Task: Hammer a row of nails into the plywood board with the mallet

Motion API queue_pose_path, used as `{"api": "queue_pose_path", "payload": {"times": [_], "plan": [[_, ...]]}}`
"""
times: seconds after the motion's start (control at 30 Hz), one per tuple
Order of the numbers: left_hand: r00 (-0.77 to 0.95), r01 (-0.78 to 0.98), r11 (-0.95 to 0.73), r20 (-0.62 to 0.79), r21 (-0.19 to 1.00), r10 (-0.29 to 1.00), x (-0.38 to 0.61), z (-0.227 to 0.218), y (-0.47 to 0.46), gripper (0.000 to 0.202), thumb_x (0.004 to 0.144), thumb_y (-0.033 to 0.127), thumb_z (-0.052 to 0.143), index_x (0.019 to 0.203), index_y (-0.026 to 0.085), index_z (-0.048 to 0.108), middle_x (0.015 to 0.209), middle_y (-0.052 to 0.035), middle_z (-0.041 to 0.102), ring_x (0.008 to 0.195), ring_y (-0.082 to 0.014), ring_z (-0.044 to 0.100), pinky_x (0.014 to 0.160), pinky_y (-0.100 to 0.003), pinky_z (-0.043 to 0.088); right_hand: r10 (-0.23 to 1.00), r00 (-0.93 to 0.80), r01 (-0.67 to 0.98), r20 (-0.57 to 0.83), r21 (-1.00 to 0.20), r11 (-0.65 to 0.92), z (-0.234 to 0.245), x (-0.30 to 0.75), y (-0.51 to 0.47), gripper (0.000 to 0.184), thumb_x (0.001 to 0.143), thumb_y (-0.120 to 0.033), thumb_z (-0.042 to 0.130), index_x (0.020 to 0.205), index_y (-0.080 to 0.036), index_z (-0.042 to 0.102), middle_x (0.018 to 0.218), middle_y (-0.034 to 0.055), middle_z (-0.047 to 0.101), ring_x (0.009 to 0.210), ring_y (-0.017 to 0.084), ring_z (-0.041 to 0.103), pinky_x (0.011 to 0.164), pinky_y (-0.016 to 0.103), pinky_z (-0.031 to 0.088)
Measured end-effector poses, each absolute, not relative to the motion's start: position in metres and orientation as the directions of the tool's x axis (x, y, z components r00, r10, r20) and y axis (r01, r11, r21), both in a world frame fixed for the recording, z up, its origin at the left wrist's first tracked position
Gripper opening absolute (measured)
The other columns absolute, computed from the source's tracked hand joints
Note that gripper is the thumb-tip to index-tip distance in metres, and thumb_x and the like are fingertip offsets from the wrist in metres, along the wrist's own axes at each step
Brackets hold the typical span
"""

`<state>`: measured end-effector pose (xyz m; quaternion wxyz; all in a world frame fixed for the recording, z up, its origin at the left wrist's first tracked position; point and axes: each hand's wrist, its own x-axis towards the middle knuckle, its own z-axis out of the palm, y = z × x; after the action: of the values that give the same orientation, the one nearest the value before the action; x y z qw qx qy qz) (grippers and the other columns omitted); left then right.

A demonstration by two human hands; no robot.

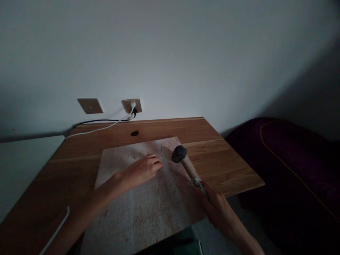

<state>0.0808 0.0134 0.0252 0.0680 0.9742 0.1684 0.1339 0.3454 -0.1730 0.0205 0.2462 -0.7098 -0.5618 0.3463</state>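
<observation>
A pale, scuffed wooden board (143, 205) lies on the oak-coloured table (225, 166), with several tiny dark bits scattered on its far part. My left hand (140, 171) rests on the board just beside those bits, fingers drawn together. Whether it pinches something small is hidden. My right hand (215, 209) grips the wooden handle of a hammer (189, 168) near the board's right edge. The hammer's dark, rounded head (179, 154) hangs over the board, to the right of my left fingertips.
A wall socket plate (132, 105) holds a white plug and a black plug. Their cables run along the table's back edge. A blank wall plate (90, 105) sits beside it. The table has a dark round hole (134, 133). A dark purple sofa (289, 170) stands to the right.
</observation>
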Motion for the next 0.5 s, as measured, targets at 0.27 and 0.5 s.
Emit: {"api": "queue_pose_path", "payload": {"times": [0.27,0.5], "plan": [[0.751,0.388,-0.761,0.301,0.519,0.588,0.064,0.026,0.082,0.021,0.089,0.008,0.064,0.096,0.022,0.077,0.091,-0.0026,0.074,0.084,-0.0168,0.07,0.082,-0.028,0.052,0.959,0.1,0.573,-0.266,-0.772,-0.274,0.028,0.343,-0.174,0.049,0.105,-0.058,0.036,0.121,-0.021,0.064,0.064,-0.0014,0.065,0.047,0.017,0.06,0.047,0.025,0.043],[0.776,0.397,-0.756,0.25,0.521,0.579,0.075,0.015,0.094,0.017,0.087,0.008,0.066,0.088,0.021,0.078,0.082,-0.0022,0.074,0.076,-0.0163,0.07,0.075,-0.025,0.05,0.958,0.117,0.597,-0.263,-0.752,-0.28,0.026,0.343,-0.173,0.054,0.104,-0.061,0.035,0.121,-0.019,0.065,0.057,-0.0015,0.061,0.042,0.018,0.057,0.043,0.026,0.04]]}}
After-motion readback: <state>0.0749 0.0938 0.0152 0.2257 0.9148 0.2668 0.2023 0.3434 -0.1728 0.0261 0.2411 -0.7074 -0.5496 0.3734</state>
